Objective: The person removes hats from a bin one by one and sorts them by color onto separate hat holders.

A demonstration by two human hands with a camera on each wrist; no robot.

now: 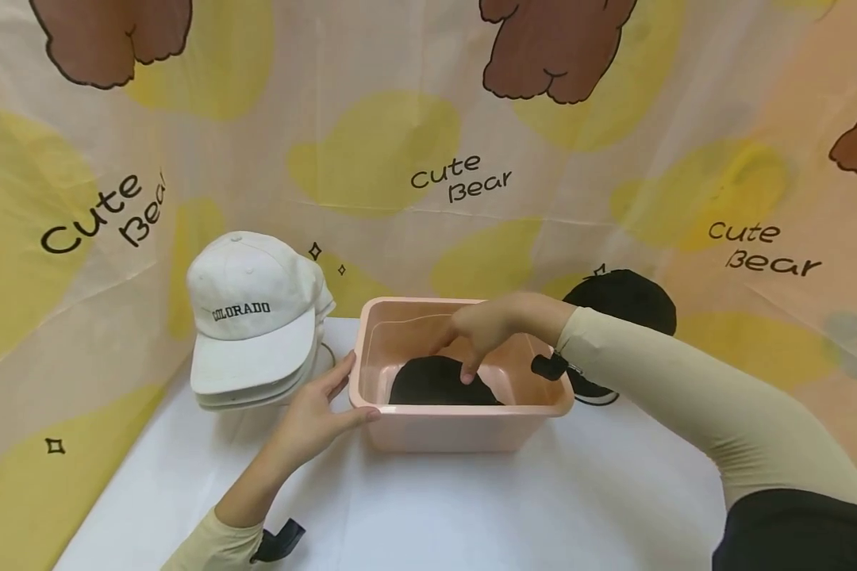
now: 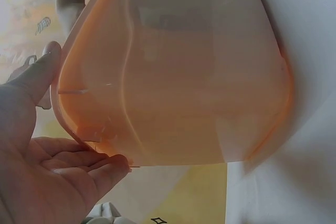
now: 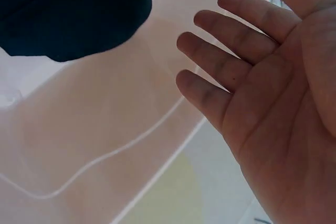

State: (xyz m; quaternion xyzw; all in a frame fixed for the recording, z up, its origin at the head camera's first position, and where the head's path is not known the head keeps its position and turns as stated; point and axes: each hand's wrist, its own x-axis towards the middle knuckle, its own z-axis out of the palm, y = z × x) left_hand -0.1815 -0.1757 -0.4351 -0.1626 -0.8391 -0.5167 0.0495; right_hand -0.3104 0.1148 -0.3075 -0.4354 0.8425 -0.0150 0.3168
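Observation:
A pink plastic bin (image 1: 443, 433) stands on the white table with a black cap (image 1: 428, 382) lying inside it. My left hand (image 1: 310, 424) holds the bin's near left corner; in the left wrist view the thumb and fingers (image 2: 107, 174) bear on the rim. Over the bin's opening, my right hand (image 1: 491, 319) reaches down toward the black cap. The right wrist view shows that hand's fingers (image 3: 210, 59) extended and apart from the dark cap (image 3: 79, 17), with nothing in the palm.
Left of the bin is a stack of white caps (image 1: 253, 297), the top one lettered COLORADO. More black headwear (image 1: 621, 295) sits behind the right forearm, partly hidden by it. A printed bear curtain (image 1: 371, 159) hangs behind the white table (image 1: 428, 507).

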